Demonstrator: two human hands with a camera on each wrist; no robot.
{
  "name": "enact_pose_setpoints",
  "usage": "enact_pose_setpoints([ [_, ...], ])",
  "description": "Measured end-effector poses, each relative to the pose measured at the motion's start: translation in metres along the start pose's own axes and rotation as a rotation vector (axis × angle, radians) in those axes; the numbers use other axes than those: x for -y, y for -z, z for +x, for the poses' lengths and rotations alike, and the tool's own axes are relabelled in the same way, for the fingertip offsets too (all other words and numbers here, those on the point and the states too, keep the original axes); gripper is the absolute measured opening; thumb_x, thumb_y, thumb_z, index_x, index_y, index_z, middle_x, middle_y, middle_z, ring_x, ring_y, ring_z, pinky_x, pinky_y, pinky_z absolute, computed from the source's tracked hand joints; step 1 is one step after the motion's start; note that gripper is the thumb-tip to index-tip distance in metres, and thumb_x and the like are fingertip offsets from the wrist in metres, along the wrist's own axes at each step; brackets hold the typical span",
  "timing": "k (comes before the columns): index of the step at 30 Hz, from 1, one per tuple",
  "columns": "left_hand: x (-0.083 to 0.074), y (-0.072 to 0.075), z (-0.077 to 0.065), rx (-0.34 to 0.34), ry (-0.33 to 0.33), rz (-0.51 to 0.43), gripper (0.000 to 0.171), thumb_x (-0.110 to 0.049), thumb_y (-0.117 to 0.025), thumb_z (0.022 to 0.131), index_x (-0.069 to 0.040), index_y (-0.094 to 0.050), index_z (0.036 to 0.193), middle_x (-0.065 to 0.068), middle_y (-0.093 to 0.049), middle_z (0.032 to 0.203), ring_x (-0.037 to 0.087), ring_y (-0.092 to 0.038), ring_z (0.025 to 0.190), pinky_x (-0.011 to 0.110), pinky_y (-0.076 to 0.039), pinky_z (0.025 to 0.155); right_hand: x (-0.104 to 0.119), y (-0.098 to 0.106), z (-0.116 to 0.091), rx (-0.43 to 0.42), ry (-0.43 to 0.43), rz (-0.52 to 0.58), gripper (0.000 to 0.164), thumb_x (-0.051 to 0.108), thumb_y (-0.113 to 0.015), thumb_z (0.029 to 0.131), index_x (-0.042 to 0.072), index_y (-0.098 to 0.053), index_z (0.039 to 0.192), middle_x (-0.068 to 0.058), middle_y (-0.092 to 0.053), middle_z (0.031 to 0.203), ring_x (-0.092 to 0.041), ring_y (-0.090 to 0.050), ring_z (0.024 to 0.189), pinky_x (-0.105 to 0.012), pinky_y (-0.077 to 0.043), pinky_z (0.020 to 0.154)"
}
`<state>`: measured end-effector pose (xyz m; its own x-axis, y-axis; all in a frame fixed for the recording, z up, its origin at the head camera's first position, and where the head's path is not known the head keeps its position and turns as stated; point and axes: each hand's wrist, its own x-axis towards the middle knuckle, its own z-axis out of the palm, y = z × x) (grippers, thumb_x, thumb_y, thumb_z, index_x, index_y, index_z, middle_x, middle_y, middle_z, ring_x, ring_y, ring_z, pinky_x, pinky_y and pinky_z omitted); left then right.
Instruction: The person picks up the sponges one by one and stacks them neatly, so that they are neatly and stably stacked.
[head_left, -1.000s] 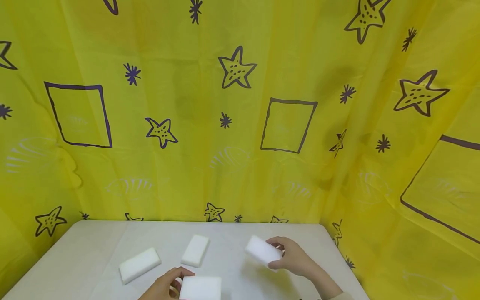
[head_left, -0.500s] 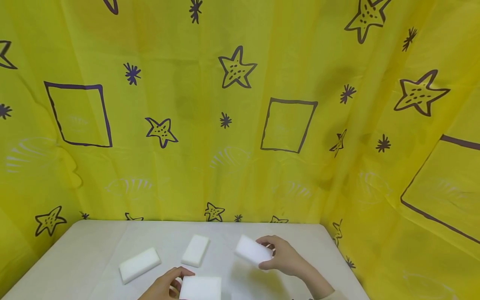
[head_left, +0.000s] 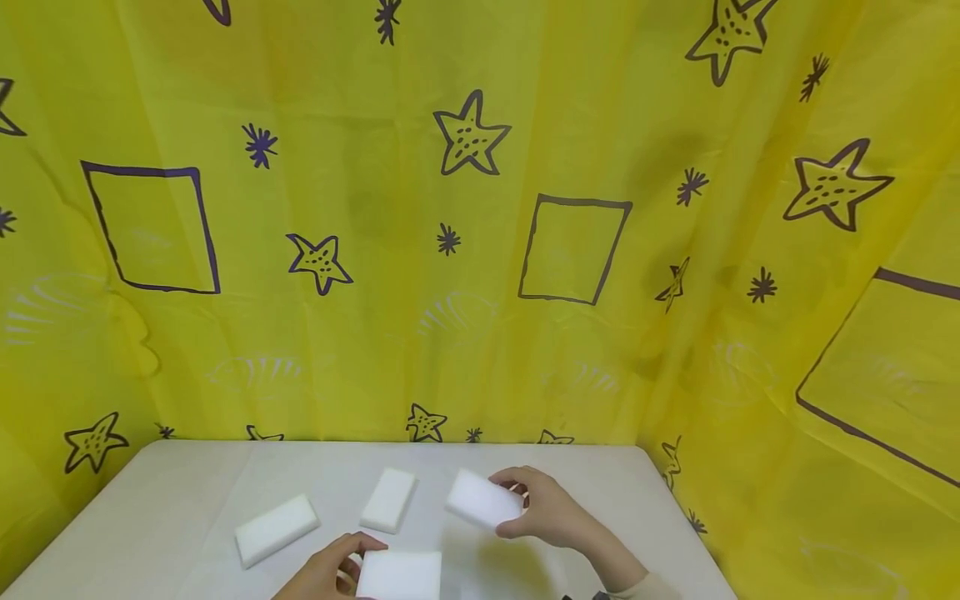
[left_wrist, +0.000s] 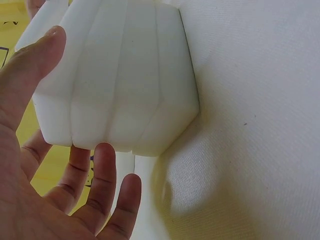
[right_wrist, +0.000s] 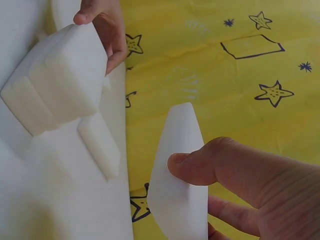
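Observation:
White foam sponges, shaped like rectangular blocks, are the objects here. My left hand (head_left: pixel 330 571) grips the left side of a stack of sponges (head_left: pixel 401 575) at the table's near edge. In the left wrist view the stack (left_wrist: pixel 115 75) shows several layers, with the thumb on one side and fingertips at the edge facing the hand. My right hand (head_left: pixel 543 512) pinches a single sponge (head_left: pixel 482 498) between thumb and fingers. It is raised above the table, tilted, to the right of the stack and beyond it. In the right wrist view the thumb presses this sponge's (right_wrist: pixel 175 135) broad face.
Two loose sponges lie flat on the white-covered table (head_left: pixel 202 492): one sponge (head_left: pixel 277 530) on the left, another sponge (head_left: pixel 388 500) just behind the stack. A yellow curtain (head_left: pixel 360 350) with starfish drawings hangs behind the table and along its sides.
My right hand has moved steadily left with its sponge, closer to the stack. The left hand keeps its grip on the stack, and the loose sponges stay put.

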<state>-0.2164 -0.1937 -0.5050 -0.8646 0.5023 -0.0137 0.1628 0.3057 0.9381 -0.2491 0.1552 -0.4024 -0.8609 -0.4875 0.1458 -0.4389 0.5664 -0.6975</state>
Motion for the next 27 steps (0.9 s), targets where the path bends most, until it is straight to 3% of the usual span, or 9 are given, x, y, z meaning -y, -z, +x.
enact_pose_setpoints([
  [27,0.003,0.001,0.000,0.001,-0.032,0.012,0.061,-0.014,-0.084,0.078,0.003,-0.054,0.127,0.003,-0.051,0.112,0.007,-0.053,0.081,0.022,-0.045,0.069,0.015,-0.030,0.010,0.046,0.008,0.093,0.054,0.011,-0.087,0.066,0.009,-0.067,0.117,0.003,-0.062,0.105,-0.013,-0.054,0.094,-0.026,-0.047,0.077],
])
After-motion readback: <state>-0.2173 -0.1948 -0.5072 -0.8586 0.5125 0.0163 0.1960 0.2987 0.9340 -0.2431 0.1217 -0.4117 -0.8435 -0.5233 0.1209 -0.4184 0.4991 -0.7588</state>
